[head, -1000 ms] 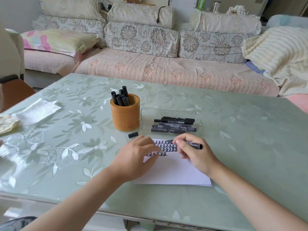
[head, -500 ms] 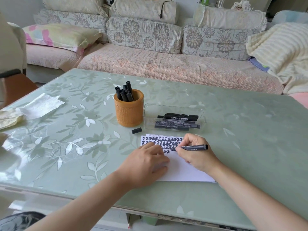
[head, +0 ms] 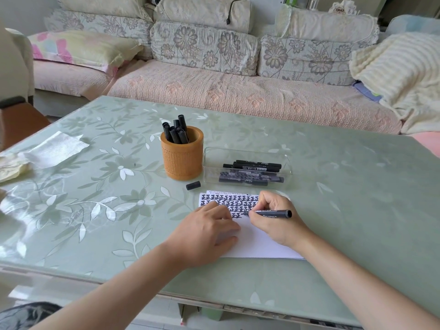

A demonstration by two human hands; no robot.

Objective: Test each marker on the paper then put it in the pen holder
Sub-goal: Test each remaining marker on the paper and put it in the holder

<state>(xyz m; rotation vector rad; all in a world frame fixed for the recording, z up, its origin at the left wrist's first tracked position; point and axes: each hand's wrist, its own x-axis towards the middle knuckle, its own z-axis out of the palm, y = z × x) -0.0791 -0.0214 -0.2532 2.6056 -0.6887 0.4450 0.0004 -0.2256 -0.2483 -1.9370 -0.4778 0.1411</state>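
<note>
A glossy, reflective desk [head: 333, 177] carries a matt white paper [head: 257, 244], a rough-textured orange pen holder [head: 182, 160] and, beside the holder, a clear plastic tray [head: 246, 152] of matt black markers [head: 252, 173].

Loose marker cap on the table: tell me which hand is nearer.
Left. The left hand rests on the paper just below the cap; the right hand, holding the marker, sits farther right.

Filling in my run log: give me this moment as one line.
right hand: writing with marker | left hand: flat on paper | cap: loose on table | holder: several markers in
</note>
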